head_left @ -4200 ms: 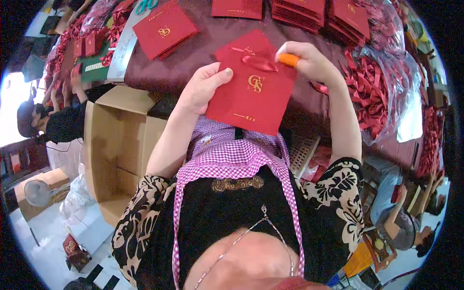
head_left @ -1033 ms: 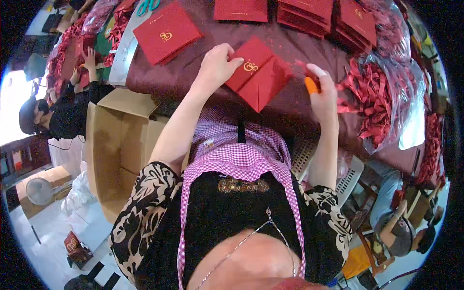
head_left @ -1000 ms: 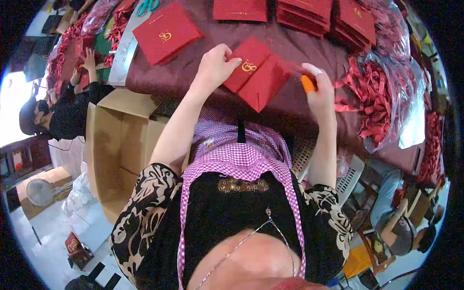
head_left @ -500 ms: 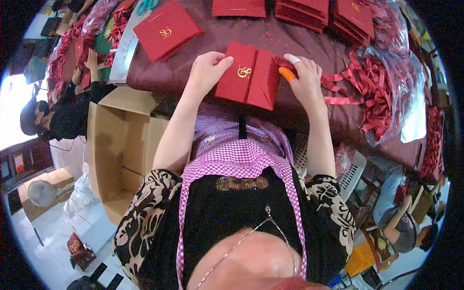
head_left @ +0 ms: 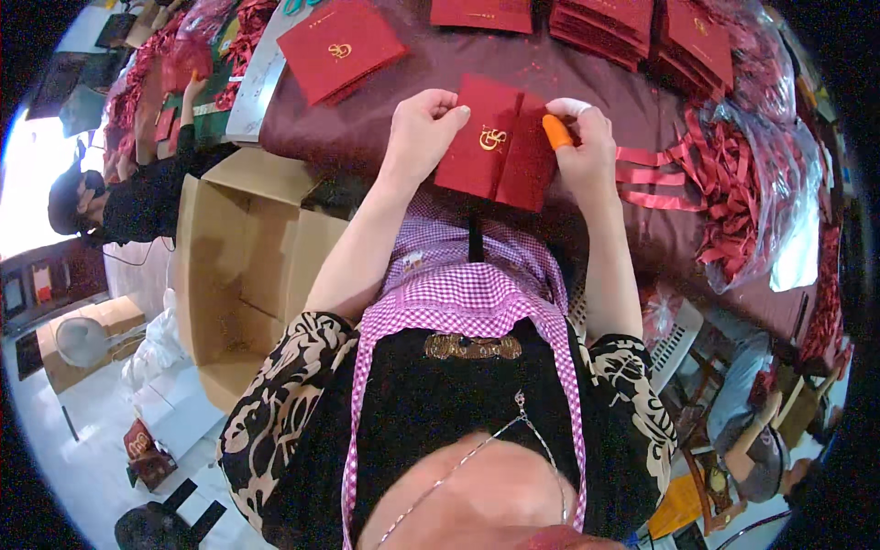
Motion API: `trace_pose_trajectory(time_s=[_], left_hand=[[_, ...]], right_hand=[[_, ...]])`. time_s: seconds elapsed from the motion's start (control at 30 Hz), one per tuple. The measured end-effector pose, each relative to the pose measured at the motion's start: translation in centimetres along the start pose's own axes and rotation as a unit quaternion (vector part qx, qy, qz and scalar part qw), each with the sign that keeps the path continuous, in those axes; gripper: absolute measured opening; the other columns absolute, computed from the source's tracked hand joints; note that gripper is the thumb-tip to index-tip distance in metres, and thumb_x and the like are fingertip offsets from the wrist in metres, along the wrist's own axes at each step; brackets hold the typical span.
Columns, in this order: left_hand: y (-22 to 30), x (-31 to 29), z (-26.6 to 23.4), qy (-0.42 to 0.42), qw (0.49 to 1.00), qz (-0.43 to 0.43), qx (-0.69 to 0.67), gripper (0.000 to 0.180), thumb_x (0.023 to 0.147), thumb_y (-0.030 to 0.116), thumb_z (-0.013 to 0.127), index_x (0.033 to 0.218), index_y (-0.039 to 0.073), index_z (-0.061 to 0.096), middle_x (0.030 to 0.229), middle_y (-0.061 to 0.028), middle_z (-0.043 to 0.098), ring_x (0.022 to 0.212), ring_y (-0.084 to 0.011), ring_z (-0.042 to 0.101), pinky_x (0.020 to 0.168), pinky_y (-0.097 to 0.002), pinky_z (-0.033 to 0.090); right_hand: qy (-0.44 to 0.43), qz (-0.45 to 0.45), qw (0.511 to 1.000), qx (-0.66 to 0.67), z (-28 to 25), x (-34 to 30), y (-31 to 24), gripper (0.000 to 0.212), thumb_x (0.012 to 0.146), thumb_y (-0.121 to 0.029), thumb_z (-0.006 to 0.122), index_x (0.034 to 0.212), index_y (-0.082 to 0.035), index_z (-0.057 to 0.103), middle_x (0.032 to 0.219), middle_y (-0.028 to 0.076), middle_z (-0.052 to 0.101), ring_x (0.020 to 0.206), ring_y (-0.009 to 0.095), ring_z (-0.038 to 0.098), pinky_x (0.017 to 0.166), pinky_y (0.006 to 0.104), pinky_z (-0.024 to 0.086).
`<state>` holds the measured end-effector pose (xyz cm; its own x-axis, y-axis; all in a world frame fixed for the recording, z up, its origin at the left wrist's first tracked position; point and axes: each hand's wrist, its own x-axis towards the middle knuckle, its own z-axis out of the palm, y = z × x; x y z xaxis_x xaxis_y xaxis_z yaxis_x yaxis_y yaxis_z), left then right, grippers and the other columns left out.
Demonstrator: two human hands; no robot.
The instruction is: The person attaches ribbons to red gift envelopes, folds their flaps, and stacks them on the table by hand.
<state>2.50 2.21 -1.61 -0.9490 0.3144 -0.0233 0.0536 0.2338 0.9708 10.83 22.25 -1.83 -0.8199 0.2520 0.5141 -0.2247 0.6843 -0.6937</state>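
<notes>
I am folding a flat red paper envelope with a gold emblem (head_left: 496,142) at the near edge of the maroon table (head_left: 587,55). My left hand (head_left: 423,128) pinches its left edge; my right hand (head_left: 584,151), orange cot on one finger, grips the right flap. Next, I judge, the crease needs pressing flat.

A table (head_left: 431,69) is covered in maroon cloth. An open cardboard box (head_left: 240,266) is set on the pale floor (head_left: 110,417). Bright light is seen at left.
</notes>
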Motion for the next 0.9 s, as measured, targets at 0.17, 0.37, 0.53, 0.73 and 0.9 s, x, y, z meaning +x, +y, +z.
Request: trace_pose_trajectory(time_s=[0.17,0.37,0.53,0.73,0.9], left_hand=[[1.2,-0.6,0.6,0.036,0.996,0.065,0.055,0.018,0.076,0.011,0.067,0.088,-0.003,0.065,0.071,-0.0099,0.066,0.064,-0.0102,0.059,0.061,-0.0271,0.048],[2.0,-1.4,0.5,0.042,0.993,0.081,0.070,0.019,0.080,0.008,0.066,0.093,-0.004,0.064,0.079,-0.0026,0.064,0.071,-0.0072,0.056,0.066,-0.0221,0.047],[3.5,-2.0,0.7,0.050,0.989,0.099,0.094,0.018,0.079,0.008,0.065,0.092,-0.003,0.064,0.076,-0.0076,0.065,0.067,-0.0104,0.059,0.063,-0.0250,0.048],[4.9,-2.7,1.2,0.064,0.983,0.140,0.098,0.016,0.078,0.007,0.064,0.090,-0.003,0.063,0.075,-0.0132,0.066,0.066,-0.0155,0.063,0.062,-0.0282,0.050],[4.6,-2.7,1.4,0.067,0.974,0.169,0.133,0.015,0.078,0.007,0.066,0.089,-0.001,0.062,0.073,-0.0102,0.064,0.068,-0.0123,0.061,0.062,-0.0268,0.048]], right_hand=[[-0.038,-0.031,0.999,0.007,1.2,0.4,-2.0,0.017,0.077,-0.002,0.065,0.093,-0.007,0.062,0.089,0.007,0.061,0.087,0.025,0.055,0.079,0.0341,0.043],[0.001,-0.105,0.994,-0.035,2.3,1.0,-3.4,0.016,0.076,-0.004,0.064,0.091,-0.010,0.062,0.089,0.004,0.062,0.087,0.023,0.055,0.084,0.0343,0.036],[-0.013,-0.095,0.995,-0.030,2.5,1.2,-4.3,0.017,0.075,-0.003,0.064,0.091,-0.009,0.061,0.087,0.004,0.062,0.086,0.023,0.055,0.083,0.0345,0.036],[-0.008,-0.109,0.993,-0.051,2.4,1.4,-4.1,0.018,0.074,-0.004,0.066,0.090,-0.009,0.061,0.086,0.004,0.061,0.082,0.022,0.056,0.082,0.0345,0.036],[-0.018,-0.127,0.988,-0.091,1.8,1.7,-4.9,0.018,0.071,-0.004,0.066,0.088,-0.008,0.061,0.084,0.005,0.061,0.081,0.023,0.056,0.081,0.0353,0.037]])
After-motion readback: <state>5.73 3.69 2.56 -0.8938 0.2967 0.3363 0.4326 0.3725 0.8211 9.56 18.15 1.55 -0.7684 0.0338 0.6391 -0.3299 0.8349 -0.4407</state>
